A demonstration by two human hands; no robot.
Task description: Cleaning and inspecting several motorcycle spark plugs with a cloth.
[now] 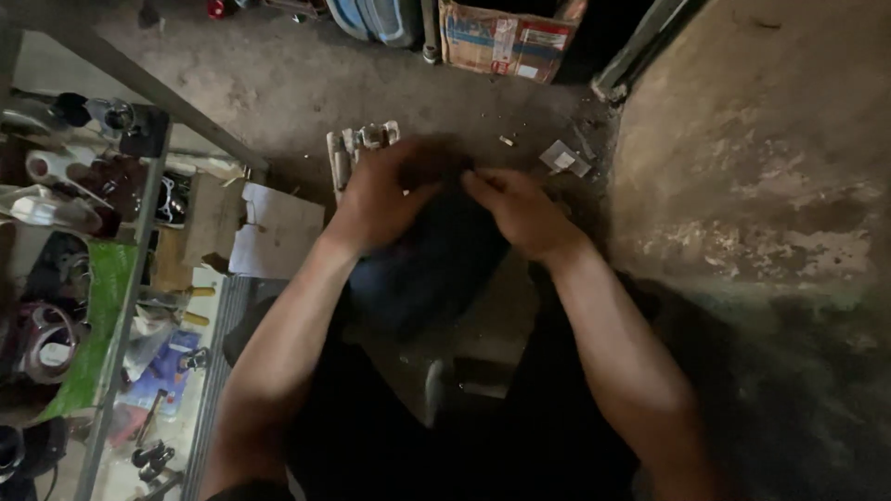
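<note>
- Bare concrete floor (278, 83) carries everything.
- Cardboard box (506, 39) at twelve o'clock.
- Flat cardboard sheet (278, 232) at nine.
- Small paper scrap (563, 159) at one.

Dark blue-black object (436, 260), soft-looking, shape blurred and unclear. Held up between both hands: left hand (380, 199) grips its upper left edge, right hand (520, 213) pinches its upper right. Bulk hangs below the hands, above the floor.

a dark blue-black object (436, 260) is showing between the hands. a brown cardboard box (506, 39) is sitting beside grey concrete floor (278, 83). a green sheet (97, 315) is lying left.
</note>
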